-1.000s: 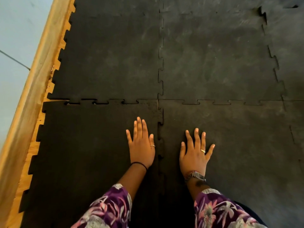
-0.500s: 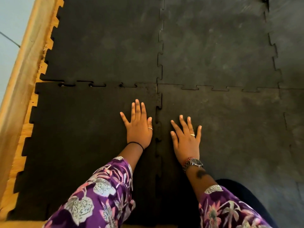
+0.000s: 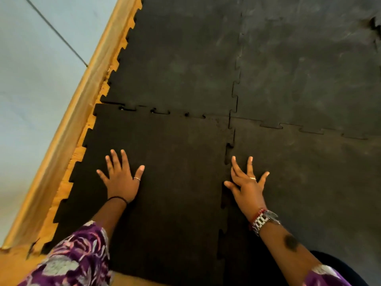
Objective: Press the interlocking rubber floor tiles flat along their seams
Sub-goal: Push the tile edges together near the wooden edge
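Tiles (image 3: 177, 162) of black rubber cover the floor beside a wooden skirting (image 3: 78, 112). We lay our left hand (image 3: 121, 180) flat on the near-left tile, fingers (image 3: 115, 159) spread. Our right hand (image 3: 247, 186) rests at the toothed seam (image 3: 227, 153), fingers spread, its thumb on the joint. A gap shows along the seam.

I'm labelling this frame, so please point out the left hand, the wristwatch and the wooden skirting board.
left hand (image 3: 121, 180): head view, back of the hand, flat on the tile.
wristwatch (image 3: 265, 220): head view, metal band on the right wrist.
wooden skirting board (image 3: 82, 100): head view, its face beside the tiles.
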